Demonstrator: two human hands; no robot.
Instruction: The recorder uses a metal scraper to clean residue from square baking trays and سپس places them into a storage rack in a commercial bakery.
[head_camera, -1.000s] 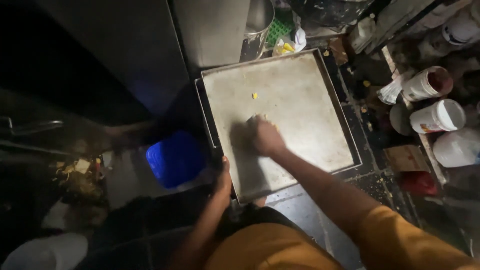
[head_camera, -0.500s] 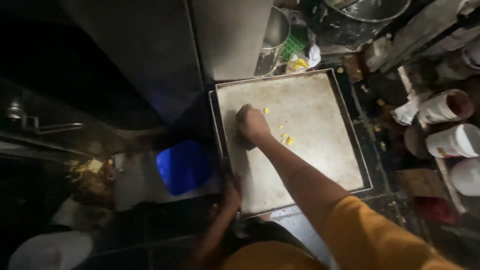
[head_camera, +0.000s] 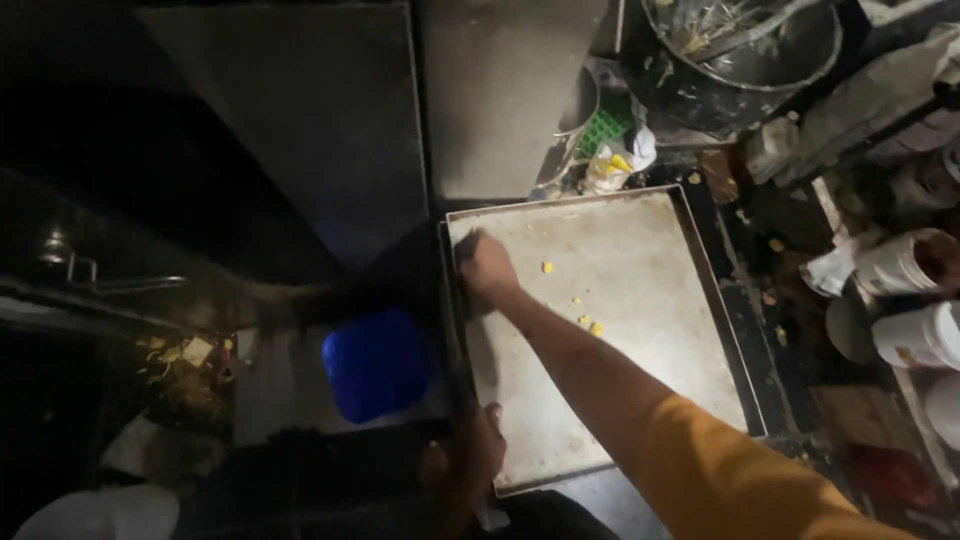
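The right hand (head_camera: 488, 268) has slid from the middle of the metal baking tray (head_camera: 640, 330) to its far left corner since half a second ago, closed around a dark scrubbing pad (head_camera: 468, 247) pressed to the surface. The left hand (head_camera: 468, 455) still grips the tray's near left edge. Yellow crumbs (head_camera: 590, 325) lie scattered mid-tray. A blue container (head_camera: 378, 362) sits left; white tubs (head_camera: 905, 300) stand right.
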